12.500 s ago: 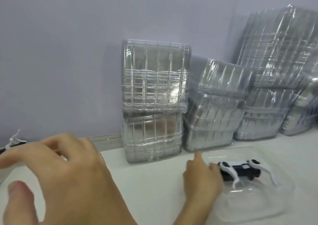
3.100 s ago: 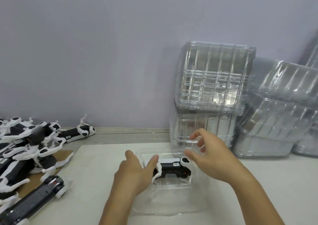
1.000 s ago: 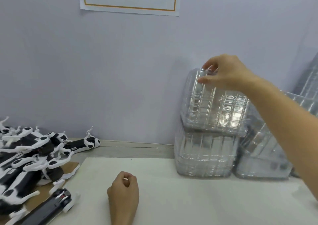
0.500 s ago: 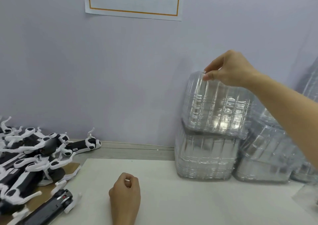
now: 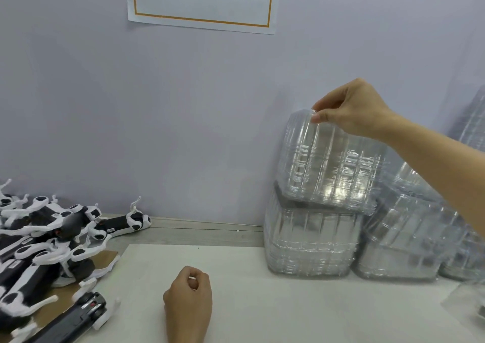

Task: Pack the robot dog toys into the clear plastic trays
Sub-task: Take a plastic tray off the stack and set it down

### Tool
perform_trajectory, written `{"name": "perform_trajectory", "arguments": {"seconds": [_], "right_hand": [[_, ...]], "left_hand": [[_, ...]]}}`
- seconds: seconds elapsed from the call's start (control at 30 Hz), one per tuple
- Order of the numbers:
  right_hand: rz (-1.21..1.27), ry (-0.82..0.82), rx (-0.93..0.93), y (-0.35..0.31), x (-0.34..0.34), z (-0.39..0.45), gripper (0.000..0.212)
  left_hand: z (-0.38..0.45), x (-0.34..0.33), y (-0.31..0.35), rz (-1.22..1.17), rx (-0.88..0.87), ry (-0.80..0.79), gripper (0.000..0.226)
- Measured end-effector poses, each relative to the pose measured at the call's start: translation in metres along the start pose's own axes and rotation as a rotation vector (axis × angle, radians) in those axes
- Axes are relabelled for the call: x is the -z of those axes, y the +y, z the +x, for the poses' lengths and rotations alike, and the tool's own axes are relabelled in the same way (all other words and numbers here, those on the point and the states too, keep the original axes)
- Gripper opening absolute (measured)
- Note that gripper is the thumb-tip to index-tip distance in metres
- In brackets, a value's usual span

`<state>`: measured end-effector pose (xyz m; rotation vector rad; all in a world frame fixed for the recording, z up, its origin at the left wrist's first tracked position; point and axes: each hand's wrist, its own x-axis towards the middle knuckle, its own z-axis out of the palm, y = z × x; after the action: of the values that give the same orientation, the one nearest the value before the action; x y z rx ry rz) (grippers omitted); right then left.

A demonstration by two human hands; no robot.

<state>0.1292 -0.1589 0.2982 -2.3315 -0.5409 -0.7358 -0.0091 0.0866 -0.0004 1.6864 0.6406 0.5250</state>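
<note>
A stack of clear plastic trays (image 5: 328, 164) lies tilted on top of a second stack (image 5: 307, 248) against the wall. My right hand (image 5: 351, 109) pinches the top left edge of the upper stack between thumb and fingers. My left hand (image 5: 189, 298) rests on the white board with its fingers curled, holding nothing. Several black-and-white robot dog toys (image 5: 44, 237) lie piled at the left. One more toy (image 5: 76, 316) lies nearest me at the lower left.
More clear tray stacks (image 5: 404, 243) lean at the right behind my forearm. A clear tray's corner (image 5: 469, 308) shows at the right edge. A white board (image 5: 288, 303) covers the wooden table. A paper sign (image 5: 202, 1) hangs on the wall.
My right hand's pinch on the top tray edge has barely shifted. The upper stack has tipped slightly. My left hand stays curled on the board.
</note>
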Motion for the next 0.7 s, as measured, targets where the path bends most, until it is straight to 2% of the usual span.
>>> {"name": "perform_trajectory", "arguments": {"seconds": [0.23,0.33,0.4,0.47,0.57,0.6,0.67,0.7], "right_hand": [[0.037,0.014,-0.005,0.005,0.001,-0.002,0.027],[-0.053,-0.087,0.015,0.003,0.009,-0.004,0.033],[-0.152,-0.204,-0.002,0.004,0.018,-0.005,0.045],[-0.234,-0.272,-0.025,0.009,0.026,-0.005,0.053],[-0.238,-0.243,-0.01,0.016,0.025,-0.007,0.045],[-0.215,-0.225,-0.002,0.018,0.022,-0.008,0.042],[-0.184,-0.195,0.021,0.019,0.016,-0.008,0.038],[-0.176,-0.183,0.029,0.019,0.014,-0.007,0.037]], "left_hand": [[0.007,-0.004,-0.008,0.016,-0.009,-0.004,0.021],[0.008,-0.003,-0.008,0.016,-0.006,-0.012,0.021],[0.004,-0.004,0.001,-0.029,-0.043,-0.037,0.021],[-0.004,-0.01,0.025,-0.082,-0.198,-0.063,0.021],[-0.015,-0.034,0.092,-0.151,-0.515,-0.187,0.01],[-0.016,-0.045,0.119,-0.147,-0.564,-0.249,0.026],[-0.011,-0.074,0.172,-0.132,-0.573,-0.356,0.083],[-0.008,-0.087,0.196,-0.12,-0.56,-0.386,0.103]]}}
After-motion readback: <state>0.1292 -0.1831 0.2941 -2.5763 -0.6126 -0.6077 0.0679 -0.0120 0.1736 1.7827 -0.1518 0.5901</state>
